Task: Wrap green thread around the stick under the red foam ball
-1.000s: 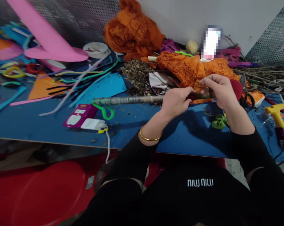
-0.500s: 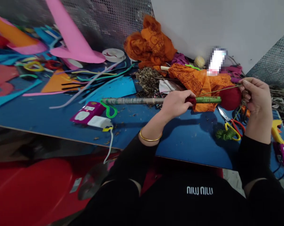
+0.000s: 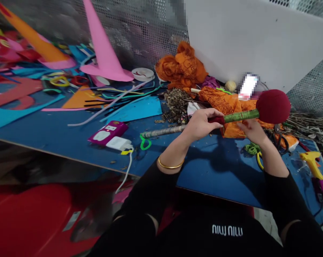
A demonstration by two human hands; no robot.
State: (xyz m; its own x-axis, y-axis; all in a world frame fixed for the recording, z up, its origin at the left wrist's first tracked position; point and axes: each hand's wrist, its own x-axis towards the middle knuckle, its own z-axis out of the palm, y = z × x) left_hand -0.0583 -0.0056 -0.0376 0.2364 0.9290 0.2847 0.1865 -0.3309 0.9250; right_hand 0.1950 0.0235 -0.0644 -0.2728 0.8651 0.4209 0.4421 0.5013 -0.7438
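My left hand [image 3: 203,123] is wrapped around a long stick, gripping it where dark red material covers it. To the right the stick's wrapping [image 3: 241,116] is green, and a round dark red ball [image 3: 274,106] tops that end. The bare grey-brown stick [image 3: 164,132] runs left with a bright green loop [image 3: 145,143] at its tip. Just below the green section, my right hand [image 3: 254,132] has its fingers curled and partly hidden; whatever is in them does not show. Near that wrist lie green yarn [image 3: 252,148] and yellow-handled scissors [image 3: 259,160], partly covered by my forearm.
Orange cloth [image 3: 212,98], dried plants [image 3: 176,101] and a phone [image 3: 249,85] lie behind my hands. Left are a purple device [image 3: 108,132], a pink cone hat [image 3: 105,50] and foam strips. A yellow glue gun [image 3: 311,159] lies at the right, near black-handled scissors [image 3: 281,139].
My right hand has moved down and left from beside the ball to under the green section. The strand it held taut no longer shows. The stick's ball end has tilted up.
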